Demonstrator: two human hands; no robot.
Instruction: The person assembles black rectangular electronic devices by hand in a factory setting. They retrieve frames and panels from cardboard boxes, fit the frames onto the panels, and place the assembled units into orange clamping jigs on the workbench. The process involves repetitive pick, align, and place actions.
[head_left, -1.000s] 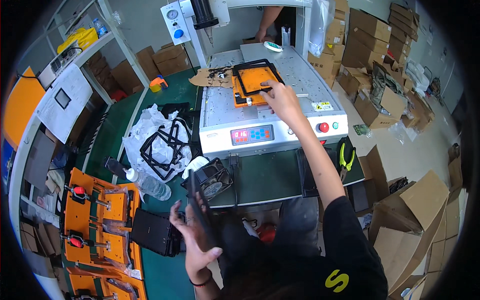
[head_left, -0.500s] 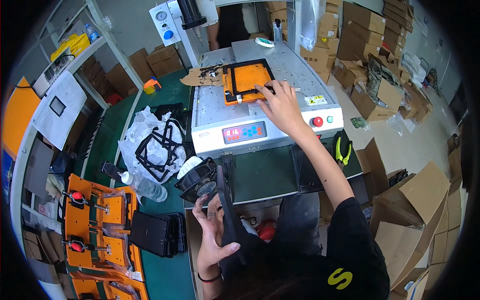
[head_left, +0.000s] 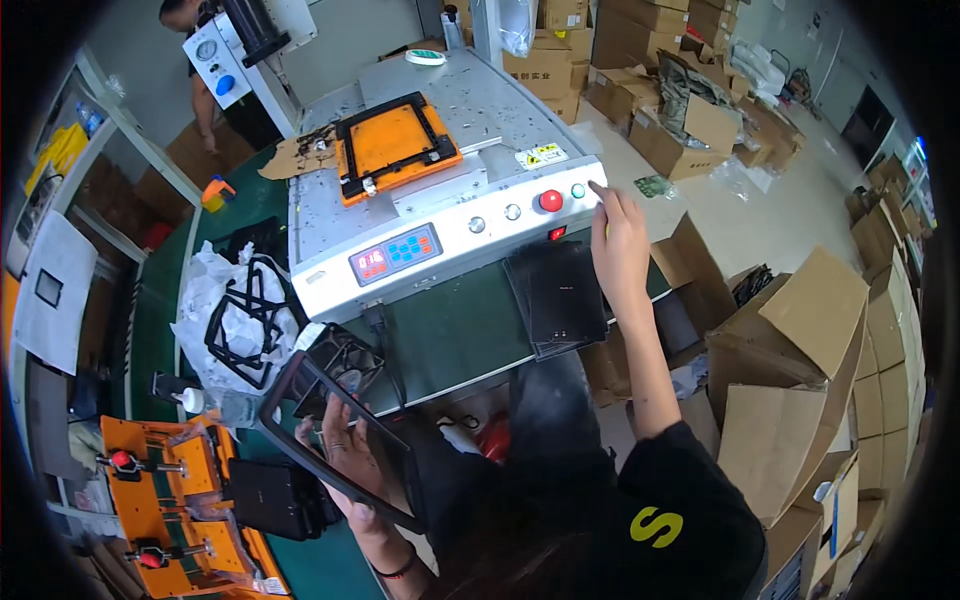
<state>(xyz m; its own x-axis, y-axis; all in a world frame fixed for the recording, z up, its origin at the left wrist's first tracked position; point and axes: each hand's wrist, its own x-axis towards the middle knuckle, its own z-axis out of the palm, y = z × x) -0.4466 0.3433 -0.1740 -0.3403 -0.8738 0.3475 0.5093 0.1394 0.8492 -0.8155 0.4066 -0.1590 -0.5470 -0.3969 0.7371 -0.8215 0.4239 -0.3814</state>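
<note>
In my left hand (head_left: 345,450) is a black rectangular frame (head_left: 283,425), held tilted over my lap, with fingers behind it and the thumb at its lower edge. Part of the hand shows through its opening. My right hand (head_left: 622,245) is at the right end of the white machine's front panel (head_left: 465,235). One fingertip is beside the green button (head_left: 578,190); contact is hard to tell. The hand holds nothing, its fingers mostly stretched out. On the machine's bed lies an orange fixture (head_left: 390,140) with a black frame (head_left: 437,133) set on it.
Thin black panels (head_left: 565,305) are stacked below the machine's front. Left of it, black frames (head_left: 235,330) lie on white plastic, near a black fan-like part (head_left: 345,355). Orange clamp fixtures (head_left: 130,500) stand lower left. Open cartons (head_left: 790,370) crowd the right. A person (head_left: 205,110) stands behind.
My right hand has left the fixture's black frame and moved to the green button. My left hand has turned its frame from edge-on to face-on. The whole view has shifted.
</note>
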